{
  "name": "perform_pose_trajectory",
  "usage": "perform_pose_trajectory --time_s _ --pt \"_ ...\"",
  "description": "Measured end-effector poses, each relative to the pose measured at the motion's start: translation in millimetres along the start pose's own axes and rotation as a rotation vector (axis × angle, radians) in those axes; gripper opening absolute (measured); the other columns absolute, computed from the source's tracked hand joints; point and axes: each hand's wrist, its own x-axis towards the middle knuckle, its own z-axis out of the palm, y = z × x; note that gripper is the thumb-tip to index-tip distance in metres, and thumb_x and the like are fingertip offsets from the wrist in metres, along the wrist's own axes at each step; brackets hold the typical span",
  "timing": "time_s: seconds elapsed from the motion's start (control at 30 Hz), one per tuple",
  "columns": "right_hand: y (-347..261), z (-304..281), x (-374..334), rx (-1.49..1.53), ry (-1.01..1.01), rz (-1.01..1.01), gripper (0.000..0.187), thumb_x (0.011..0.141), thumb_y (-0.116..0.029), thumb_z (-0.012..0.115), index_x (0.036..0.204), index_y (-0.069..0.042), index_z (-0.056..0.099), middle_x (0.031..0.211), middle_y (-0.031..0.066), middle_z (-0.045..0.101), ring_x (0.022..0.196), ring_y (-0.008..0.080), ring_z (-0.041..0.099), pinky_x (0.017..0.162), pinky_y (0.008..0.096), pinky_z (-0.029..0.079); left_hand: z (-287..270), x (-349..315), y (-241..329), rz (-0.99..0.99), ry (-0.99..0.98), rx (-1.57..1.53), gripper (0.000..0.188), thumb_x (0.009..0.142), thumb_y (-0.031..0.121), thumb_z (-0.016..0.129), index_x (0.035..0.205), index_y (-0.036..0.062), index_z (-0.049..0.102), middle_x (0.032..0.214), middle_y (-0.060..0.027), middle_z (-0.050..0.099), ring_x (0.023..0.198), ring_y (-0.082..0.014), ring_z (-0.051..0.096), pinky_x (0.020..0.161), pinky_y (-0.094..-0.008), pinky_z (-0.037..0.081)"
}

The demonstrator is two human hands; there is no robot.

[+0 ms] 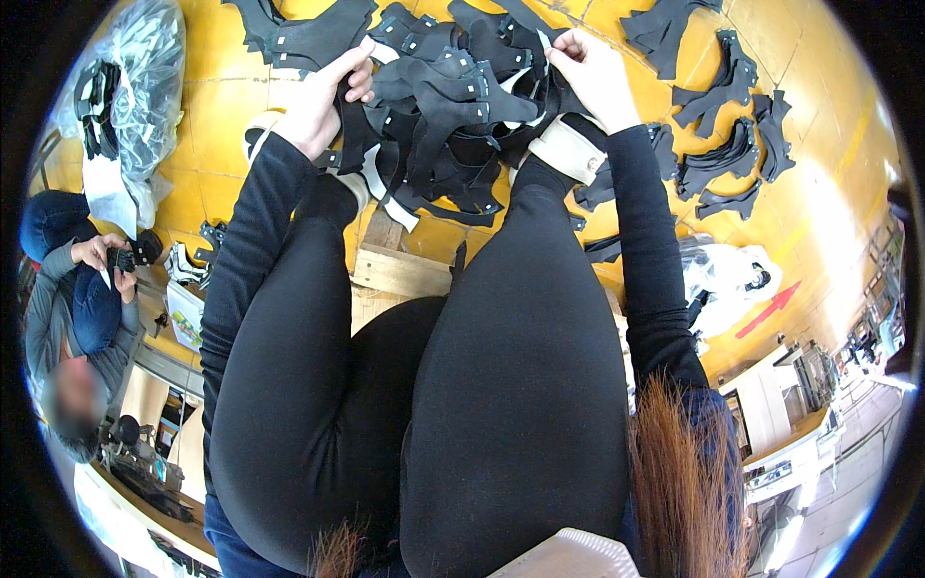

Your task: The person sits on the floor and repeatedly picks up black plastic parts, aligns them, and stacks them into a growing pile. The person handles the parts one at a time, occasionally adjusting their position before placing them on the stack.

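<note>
Between my feet lies a heap of black cut fabric pieces (pixel 448 101), many with small white tags, and pale strips (pixel 390 197) show among them. At its left side, my left hand (pixel 323 106) is closed, thumb against curled fingers; whatever it grips is hidden, with black pieces right beside it. Over the heap's right side, my right hand (pixel 595 72) pinches a small pale strip (pixel 545 41) between thumb and fingertips. The strip's lower part runs in among the black pieces.
Stacks of similar black pieces (pixel 721 159) lie on the yellow tiled floor (pixel 829 125) at right. A clear plastic bag (pixel 159 58) stands at left, a white plastic bag (pixel 732 284) at right. A wooden block (pixel 405 270) sits below the heap. Another person (pixel 96 299) works at far left.
</note>
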Motion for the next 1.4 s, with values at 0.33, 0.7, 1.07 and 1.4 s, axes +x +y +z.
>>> perform_pose_trajectory --time_s 0.33,0.7,1.07,1.4 --pt "-19 35 10 -0.476 0.074 -0.413 0.029 0.078 -0.016 0.067 0.106 -0.013 0.071 0.137 0.0176 0.048 0.128 0.0418 0.041 0.107 0.0531 0.033 1 0 1 -0.012 0.009 0.005 0.036 0.099 0.032 0.056 0.071 0.0157 0.041 0.066 0.0065 0.034 0.058 -0.0047 0.033 0.066 -0.0237 0.034" --pt "-44 11 -2 0.061 0.185 -0.512 0.016 0.078 -0.023 0.072 0.082 -0.009 0.064 0.089 0.0049 0.066 0.088 0.0266 0.063 0.082 0.0403 0.046 -9 4 -1 -0.024 -0.008 -0.077 0.033 0.102 0.028 0.052 0.074 0.0161 0.041 0.063 0.0065 0.028 0.053 -0.0073 0.027 0.059 -0.0249 0.029" --pt "-29 -68 -72 0.710 0.526 0.083 0.015 0.089 -0.004 0.069 0.102 0.001 0.064 0.088 0.0009 0.065 0.079 0.0069 0.061 0.073 0.0224 0.050 -14 -47 7 0.007 0.097 0.246 0.022 0.097 0.022 0.060 0.078 0.0137 0.052 0.064 0.0053 0.039 0.055 -0.0075 0.035 0.057 -0.0264 0.030" --pt "62 -163 -116 0.879 0.929 0.187 0.023 0.095 -0.002 0.058 0.117 0.002 0.059 0.099 0.0041 0.065 0.085 0.0131 0.066 0.082 0.0256 0.049 -16 -111 36 -0.182 0.229 0.554 0.022 0.095 0.019 0.062 0.076 0.0140 0.051 0.062 0.0056 0.040 0.054 -0.0065 0.038 0.053 -0.0242 0.029"
